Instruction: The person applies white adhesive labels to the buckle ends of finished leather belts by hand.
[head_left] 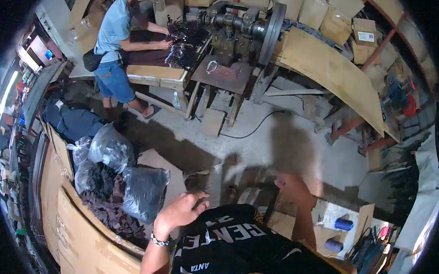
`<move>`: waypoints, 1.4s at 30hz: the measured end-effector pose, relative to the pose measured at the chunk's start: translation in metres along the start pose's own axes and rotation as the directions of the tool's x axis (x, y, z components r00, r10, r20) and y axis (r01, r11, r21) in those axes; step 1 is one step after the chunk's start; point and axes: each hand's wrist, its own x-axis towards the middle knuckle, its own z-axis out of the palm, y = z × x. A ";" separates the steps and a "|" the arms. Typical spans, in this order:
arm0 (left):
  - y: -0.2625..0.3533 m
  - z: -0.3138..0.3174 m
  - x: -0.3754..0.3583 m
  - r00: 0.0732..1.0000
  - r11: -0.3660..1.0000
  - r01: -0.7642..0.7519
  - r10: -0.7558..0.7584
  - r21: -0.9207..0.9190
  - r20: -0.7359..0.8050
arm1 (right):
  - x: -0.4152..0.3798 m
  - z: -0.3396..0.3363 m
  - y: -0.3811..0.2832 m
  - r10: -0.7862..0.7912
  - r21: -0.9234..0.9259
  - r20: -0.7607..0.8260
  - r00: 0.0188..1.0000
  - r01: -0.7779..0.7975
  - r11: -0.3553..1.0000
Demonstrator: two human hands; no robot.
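My left hand, with a patterned bracelet at the wrist, hovers before my black jersey. Its fingers are apart and loosely bent, and nothing is in them. Just left of it lies a grey plastic-wrapped bundle on the pile. My right hand is raised on the other side of my body, over the floor. Motion smears its fingers. Below the right forearm, two spools of blue and purplish thread sit in a pale box.
A co-worker stands at a table, handling dark fringed material. A machine with a large flywheel stands beside it. A cable crosses the concrete floor. A board-topped bench is at right, cardboard sheets at left.
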 end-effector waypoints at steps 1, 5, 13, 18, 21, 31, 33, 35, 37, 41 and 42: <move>0.002 -0.005 0.016 1.000 1.000 -0.009 0.009 -0.009 -0.016 | 0.000 -0.011 -0.009 0.034 0.060 0.051 0.998 -0.037 0.998; -0.002 -0.021 0.068 0.999 0.999 -0.036 0.035 -0.036 -0.029 | 0.034 0.021 0.018 -0.041 0.185 0.109 0.993 0.020 0.983; -0.056 -0.063 0.150 0.994 0.993 -0.060 0.069 -0.106 0.088 | 0.125 -0.010 -0.050 -0.191 0.065 0.260 0.946 0.180 0.981; -0.116 -0.110 0.192 0.993 0.977 -0.110 0.099 -0.180 -0.069 | 0.194 -0.066 -0.124 -0.155 -0.037 0.322 0.934 0.176 0.984; -0.149 -0.145 0.204 0.962 0.937 -0.148 0.063 -0.316 -0.264 | 0.252 -0.088 -0.158 -0.039 -0.187 0.361 0.932 0.114 0.976; -0.222 -0.166 0.159 0.741 0.798 0.062 -0.439 -0.599 -0.508 | 0.411 -0.087 -0.278 -0.258 -0.390 0.543 0.799 0.511 0.766; -0.225 -0.164 0.149 0.706 0.722 0.042 -0.511 -0.691 -0.491 | 0.434 -0.079 -0.310 -0.309 -0.354 0.608 0.731 0.598 0.719; -0.223 -0.173 0.143 0.681 0.702 0.093 -0.562 -0.706 -0.470 | 0.461 -0.067 -0.337 -0.357 -0.338 0.632 0.688 0.659 0.672; -0.223 -0.183 0.142 0.643 0.673 0.138 -0.619 -0.727 -0.451 | 0.482 -0.064 -0.366 -0.410 -0.277 0.640 0.649 0.693 0.665; -0.230 -0.209 0.151 0.604 0.677 0.201 -0.655 -0.708 -0.455 | 0.530 -0.079 -0.404 -0.506 -0.188 0.619 0.600 0.739 0.647; -0.240 -0.209 0.157 0.592 0.635 0.235 -0.694 -0.736 -0.410 | 0.547 -0.081 -0.411 -0.528 -0.191 0.610 0.591 0.756 0.626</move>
